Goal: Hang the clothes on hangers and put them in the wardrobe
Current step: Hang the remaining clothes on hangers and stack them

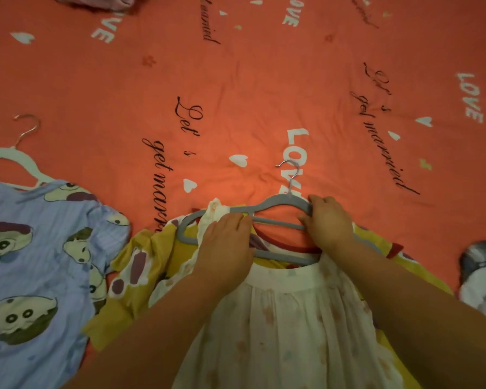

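Observation:
A grey hanger (272,204) with a metal hook lies on the bed near the lower middle, on top of a yellow printed shirt (136,272). A white skirt (289,327) with faint prints lies over the shirt; part of its cloth is pulled up over the hanger's left arm. My left hand (225,248) presses down on that white cloth and the hanger's left side. My right hand (330,223) grips the hanger's right shoulder. A blue cartoon-print garment (34,265) lies at the left on a white hanger (14,161).
An orange-red bedsheet (236,94) with printed words and hearts covers the whole surface. A pinkish cloth (96,1) sits at the top edge. A dark and white bundle (483,276) lies at the right edge.

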The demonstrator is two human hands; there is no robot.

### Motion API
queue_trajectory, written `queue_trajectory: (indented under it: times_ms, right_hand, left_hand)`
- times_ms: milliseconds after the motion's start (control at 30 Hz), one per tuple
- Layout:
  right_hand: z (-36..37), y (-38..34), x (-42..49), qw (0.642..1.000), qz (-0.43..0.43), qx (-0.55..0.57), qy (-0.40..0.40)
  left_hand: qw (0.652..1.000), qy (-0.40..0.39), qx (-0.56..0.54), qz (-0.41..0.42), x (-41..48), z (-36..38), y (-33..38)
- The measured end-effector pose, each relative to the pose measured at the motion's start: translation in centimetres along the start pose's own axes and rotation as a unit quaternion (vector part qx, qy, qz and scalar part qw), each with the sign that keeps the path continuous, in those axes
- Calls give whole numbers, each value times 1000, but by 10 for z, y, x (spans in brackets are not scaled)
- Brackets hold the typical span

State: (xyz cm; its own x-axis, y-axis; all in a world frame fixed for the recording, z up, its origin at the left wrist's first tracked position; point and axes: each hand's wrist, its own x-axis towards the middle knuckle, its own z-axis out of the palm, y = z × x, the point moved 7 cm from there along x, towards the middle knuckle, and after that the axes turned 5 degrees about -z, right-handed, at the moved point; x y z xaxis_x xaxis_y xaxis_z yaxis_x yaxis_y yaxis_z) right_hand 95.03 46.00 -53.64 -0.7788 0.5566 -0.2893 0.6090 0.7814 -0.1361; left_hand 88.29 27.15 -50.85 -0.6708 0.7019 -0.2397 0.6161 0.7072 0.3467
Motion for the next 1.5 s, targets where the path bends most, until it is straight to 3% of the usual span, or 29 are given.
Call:
queue_trajectory:
  times_ms: [167,367,567,767,1000,1333,1500]
  right_hand:
    - [-31,-7,-27,996,-26,41,81]
    - [-114,-35,-110,961,-159,117,191]
    - [-195,-64,-193,936,-194,147,256]
    - [-265,-86,-270,919,-238,150,277]
    - [-325,-145,-341,880,-325,172,302]
    - [-336,-236,-475,859,-382,125,318]
    - [-334,-305,-574,825,-428,84,360]
  left_hand:
    - [1000,25,-18,3,-13,-17,8]
    - [993,104,-45,18,-42,-82,41]
    - [997,75,-24,-2,-93,-146,61]
    - [990,142,-9,17,-169,-225,81]
    - [958,286,-2,-26,-278,-318,72]
    - [917,389,-13,-88,-463,-372,15]
    - [901,421,-48,-97,-575,-388,-31]
